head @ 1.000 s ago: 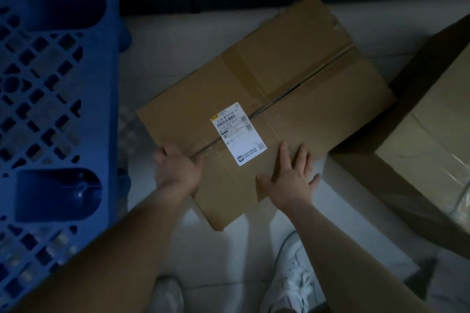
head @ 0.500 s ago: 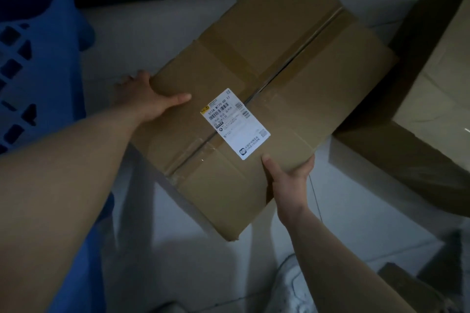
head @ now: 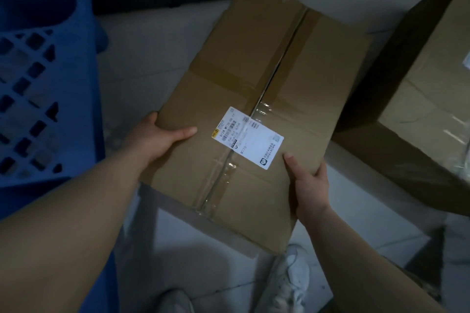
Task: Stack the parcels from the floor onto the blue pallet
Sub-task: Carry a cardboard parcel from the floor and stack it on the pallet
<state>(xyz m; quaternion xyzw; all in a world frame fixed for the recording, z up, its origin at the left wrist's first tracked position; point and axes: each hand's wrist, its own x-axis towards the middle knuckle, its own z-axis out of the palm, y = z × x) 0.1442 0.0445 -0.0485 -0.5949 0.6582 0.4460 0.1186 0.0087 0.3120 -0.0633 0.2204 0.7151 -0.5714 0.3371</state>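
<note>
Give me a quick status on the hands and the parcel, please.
Left hand and right hand grip the parcel by opposite edges. Parcel looks lifted, pallet to its left. Second box close on the right.

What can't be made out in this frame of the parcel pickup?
All in the head view:
1. Label text: too small and dim to read.
2. Fingers of the left grip and right grip: hidden under the box; only the thumbs show.
3. Blue pallet: cut off by the left edge, so any load on it is unseen.
4. Second box: cut off by the right edge.
</note>
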